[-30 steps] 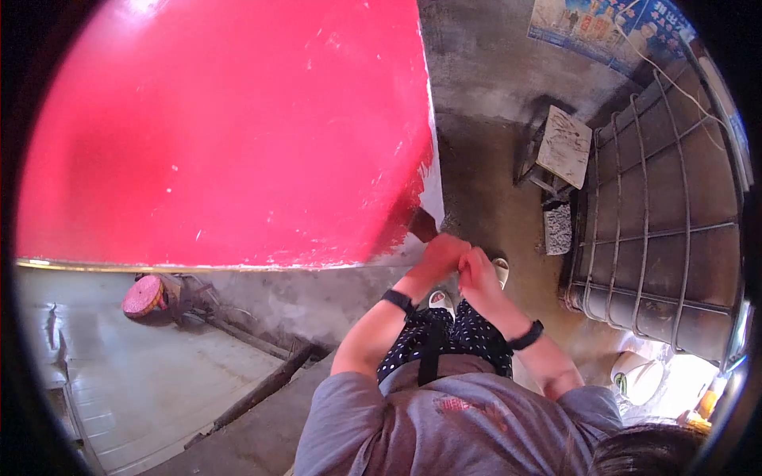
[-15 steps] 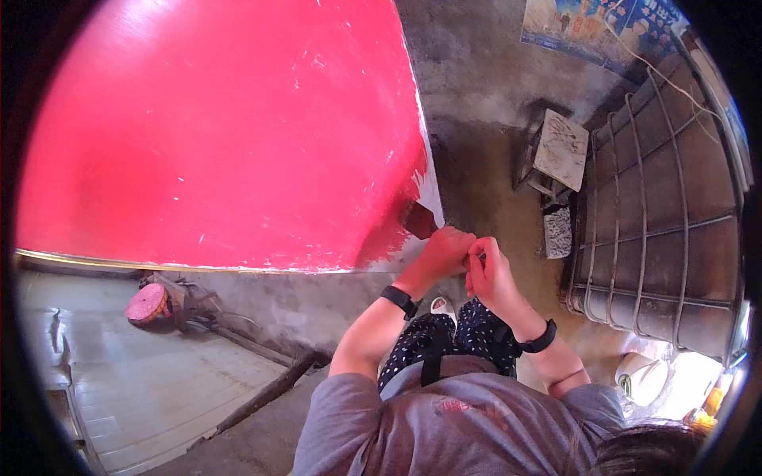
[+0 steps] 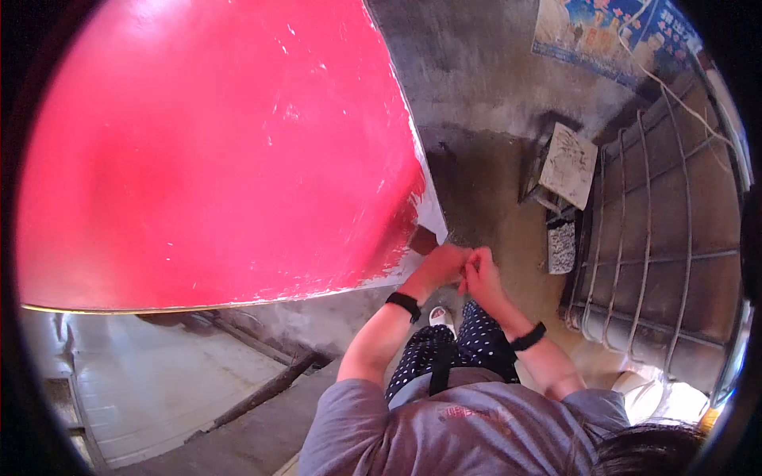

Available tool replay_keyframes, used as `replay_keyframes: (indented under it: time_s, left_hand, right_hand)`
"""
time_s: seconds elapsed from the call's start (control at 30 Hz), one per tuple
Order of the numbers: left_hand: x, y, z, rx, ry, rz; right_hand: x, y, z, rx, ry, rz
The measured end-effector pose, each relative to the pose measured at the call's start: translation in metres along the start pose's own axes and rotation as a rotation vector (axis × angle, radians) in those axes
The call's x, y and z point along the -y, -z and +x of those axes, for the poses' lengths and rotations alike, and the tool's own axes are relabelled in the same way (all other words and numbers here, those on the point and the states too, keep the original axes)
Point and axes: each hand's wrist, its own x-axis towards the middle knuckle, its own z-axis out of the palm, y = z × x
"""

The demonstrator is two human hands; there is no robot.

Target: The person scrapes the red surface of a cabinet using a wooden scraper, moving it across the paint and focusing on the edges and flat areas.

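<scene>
Left fingers (image 3: 456,255) grip the dark tool (image 3: 423,239); red panel (image 3: 214,174) now hides pink seat

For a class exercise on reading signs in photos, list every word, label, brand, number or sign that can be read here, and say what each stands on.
Poster on the wall: some lettering at its upper right, too blurred and cut off to quote with certainty.
Grey shirt: a small red print, too blurred to read.
Red panel: no lettering shows.
Nothing can be quoted reliably.
</scene>
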Motion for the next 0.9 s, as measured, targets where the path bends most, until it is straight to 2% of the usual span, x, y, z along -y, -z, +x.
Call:
replay_keyframes:
  time_s: [0.07,0.13,0.17,0.23,0.33,0.4,0.43,0.5,0.57,0.63,0.67,0.7,0.73,0.77,0.83,0.9]
  left_hand:
    - [0.008,-0.023,0.005,-0.04,-0.109,0.181]
    - [-0.015,-0.02,0.008,-0.044,-0.119,0.26]
    - [-0.018,-0.028,0.01,-0.042,-0.151,0.36]
    - [-0.028,-0.045,0.014,-0.064,-0.149,0.463]
    - [-0.043,-0.052,0.022,-0.173,-0.087,0.474]
    - [-0.055,-0.047,0.028,-0.082,0.015,0.482]
    - [-0.055,-0.052,0.032,-0.109,0.036,0.482]
    - [-0.054,-0.063,0.037,-0.113,0.099,0.649]
    - [-0.051,-0.061,0.035,-0.131,0.103,0.608]
    - [-0.05,-0.051,0.033,-0.144,0.085,0.578]
    - [-0.049,-0.047,0.031,-0.191,0.016,0.56]
    - [-0.051,-0.046,0.027,-0.228,-0.055,0.529]
    - [-0.057,-0.044,0.023,-0.222,-0.062,0.517]
    - [-0.063,-0.039,0.022,-0.238,-0.08,0.52]
    - [-0.065,-0.03,0.027,-0.278,-0.101,0.546]
    - [-0.075,-0.033,0.026,-0.488,-0.03,0.602]
  right_hand:
    - [-0.009,0.025,-0.008,0.059,-0.035,0.039]
    - [-0.017,0.046,-0.007,0.25,-0.254,0.345]
    - [-0.014,0.059,-0.004,0.282,-0.243,0.332]
    - [0.006,0.083,0.0,0.496,-0.44,0.246]
    - [0.009,0.109,0.019,0.689,-0.432,0.124]
    - [0.017,0.115,0.027,0.761,-0.454,0.078]
    - [0.019,0.118,0.03,0.799,-0.485,0.049]
    - [0.014,0.12,0.037,0.85,-0.491,0.025]
    - [0.011,0.12,0.039,0.884,-0.489,0.015]
    - [0.022,0.118,0.04,0.832,-0.546,-0.057]
    - [0.019,0.116,0.047,0.831,-0.53,-0.061]
    - [0.011,0.115,0.05,0.919,-0.599,0.037]
    - [0.005,0.117,0.045,1.001,-0.678,0.139]
    - [0.003,0.122,0.038,0.988,-0.692,0.137]
    - [0.019,0.121,0.044,0.978,-0.612,0.054]
    - [0.032,0.122,0.043,0.972,-0.565,0.046]
